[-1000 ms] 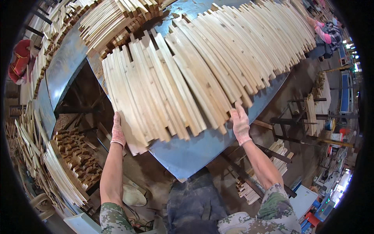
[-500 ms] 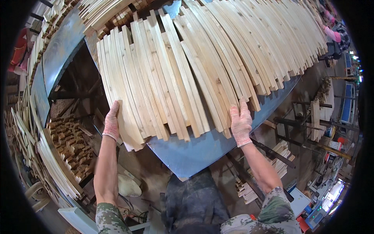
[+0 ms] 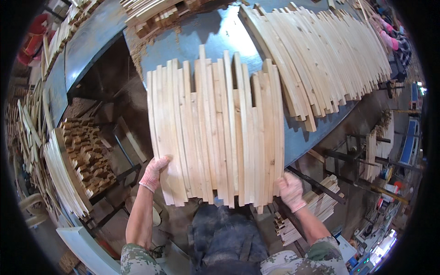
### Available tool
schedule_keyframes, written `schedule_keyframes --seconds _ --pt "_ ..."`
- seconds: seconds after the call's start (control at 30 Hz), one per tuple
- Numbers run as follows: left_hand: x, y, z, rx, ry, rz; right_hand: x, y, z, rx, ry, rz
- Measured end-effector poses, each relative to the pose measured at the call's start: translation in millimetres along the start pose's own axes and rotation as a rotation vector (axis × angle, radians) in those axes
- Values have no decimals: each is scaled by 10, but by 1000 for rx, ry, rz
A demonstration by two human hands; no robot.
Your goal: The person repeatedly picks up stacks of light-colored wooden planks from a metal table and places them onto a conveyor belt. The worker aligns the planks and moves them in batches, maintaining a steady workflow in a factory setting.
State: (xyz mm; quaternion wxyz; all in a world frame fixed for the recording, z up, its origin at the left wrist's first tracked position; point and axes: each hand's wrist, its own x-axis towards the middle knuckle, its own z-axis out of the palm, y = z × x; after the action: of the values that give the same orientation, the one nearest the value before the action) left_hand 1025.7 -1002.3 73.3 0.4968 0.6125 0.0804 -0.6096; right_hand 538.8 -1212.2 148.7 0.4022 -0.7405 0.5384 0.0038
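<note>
A row of pale wooden strips [image 3: 215,133], side by side with uneven ends, lies between my two hands at the near end of the blue metal table [image 3: 298,142]. My left hand [image 3: 156,170], in a pinkish knit glove, grips the row's left edge near its lower end, thumb on top. At the lower right edge, my right hand [image 3: 290,188], gloved alike, is closed against the outermost strip; its fingertips are partly hidden. The near ends of the strips overhang the table toward my dark apron [image 3: 229,233]. A larger group of wooden strips [image 3: 321,59] lies farther right, apart from this row.
Stacked wood blocks [image 3: 87,153] stand at the left beside long strips [image 3: 68,174]. More wood [image 3: 158,20] is piled at the far side. Dark metal bars [image 3: 316,183] stick out at the right below the table. Another person [image 3: 398,50] is at the far right.
Both hands have drawn a section of strips toward me, separating it from the larger group. A gap of bare blue table has opened between them. My right hand has curled closed.
</note>
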Motion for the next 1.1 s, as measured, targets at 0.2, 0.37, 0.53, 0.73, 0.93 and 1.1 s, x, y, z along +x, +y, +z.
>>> schedule_keyframes --seconds 0.2,0.37,0.53,0.73,0.93,1.1 --pt "137 98 170 -36 38 41 1234 85 196 284 372 -244" --pt "47 125 312 -70 4 114 1161 -33 288 1040 180 -33" --pt "-66 10 124 3 -79 101 943 -105 202 1035 -93 212" --pt "-422 -359 32 -97 -127 63 651 -348 148 965 -186 294" --pt "-1003 -386 18 -57 -66 99 333 -377 93 952 -232 285" --pt "-1625 -442 -135 -194 -32 207 278 -579 89 1002 -317 187"
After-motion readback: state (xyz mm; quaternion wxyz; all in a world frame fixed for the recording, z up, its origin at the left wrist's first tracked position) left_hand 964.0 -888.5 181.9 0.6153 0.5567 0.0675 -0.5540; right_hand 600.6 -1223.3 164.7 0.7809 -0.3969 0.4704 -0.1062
